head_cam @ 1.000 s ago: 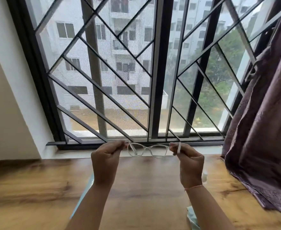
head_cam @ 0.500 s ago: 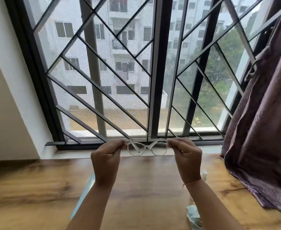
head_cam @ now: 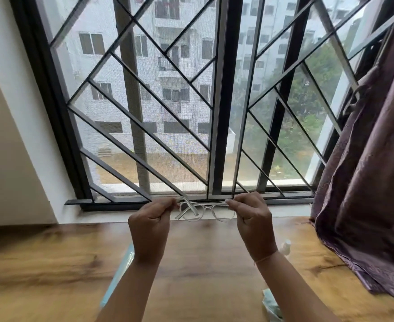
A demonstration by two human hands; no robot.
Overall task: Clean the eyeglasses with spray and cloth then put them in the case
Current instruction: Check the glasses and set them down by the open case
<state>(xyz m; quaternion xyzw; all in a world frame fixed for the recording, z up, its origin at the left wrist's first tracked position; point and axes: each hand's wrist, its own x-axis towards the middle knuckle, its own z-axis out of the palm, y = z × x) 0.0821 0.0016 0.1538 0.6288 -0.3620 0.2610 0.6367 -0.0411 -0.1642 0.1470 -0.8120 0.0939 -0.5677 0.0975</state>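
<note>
A wide window (head_cam: 217, 94) with a dark frame and a grille of diagonal bars fills the upper part of the view, with pale apartment blocks and green trees beyond the glass. Below it a wooden bench (head_cam: 52, 263) with strong brown grain runs across the whole lower part. A purple curtain (head_cam: 365, 170) hangs down the right side, its lower folds lying on the bench. Two bare forearms rise from the bottom edge toward the sill. The left hand (head_cam: 150, 225) is clenched in a pinch on the left end of the eyeglasses (head_cam: 205, 211), and the right hand (head_cam: 253, 220), with a thin pinkish thread around its wrist, is pinched on the right end. The eyeglasses have a clear frame and are held up in the air between the two hands, above the far edge of the bench and in front of the sill; one temple arm lies folded across behind the left lens. A light blue flat item (head_cam: 119, 273) lies on the bench, partly hidden by the left forearm. A crumpled pale green cloth (head_cam: 271, 305) lies on the bench near the bottom edge beside the right forearm. A small white object (head_cam: 285, 246) peeks out just right of the right wrist; what it is cannot be told.
</note>
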